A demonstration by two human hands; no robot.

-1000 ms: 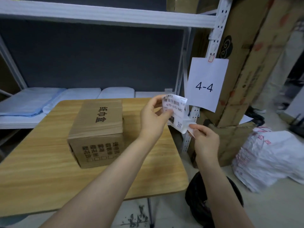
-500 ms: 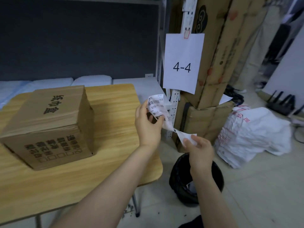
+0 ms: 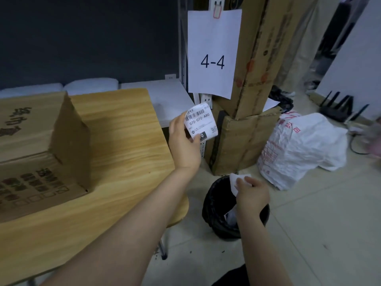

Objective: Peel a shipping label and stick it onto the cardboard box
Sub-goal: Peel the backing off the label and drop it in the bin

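My left hand (image 3: 184, 144) holds up the white shipping label (image 3: 201, 120), printed with a barcode and "070-070-A80", just past the table's right edge. My right hand (image 3: 252, 195) pinches the blank white backing paper (image 3: 236, 181) above the black bin (image 3: 218, 213) on the floor. The label and the backing are apart. The cardboard box (image 3: 41, 145) with dark printed characters sits at the left on the wooden table (image 3: 127, 153), well left of both hands.
Tall cardboard cartons (image 3: 253, 83) stand behind the bin, with a white "4-4" sheet (image 3: 213, 52) clipped to a shelf post. A white printed plastic bag (image 3: 301, 149) lies on the tiled floor at the right. White foam pads (image 3: 90, 85) lie behind the table.
The backing has come fully off the label. My right hand has dropped with it down over the bin, while my left hand keeps the label up. My view has swung right and down.
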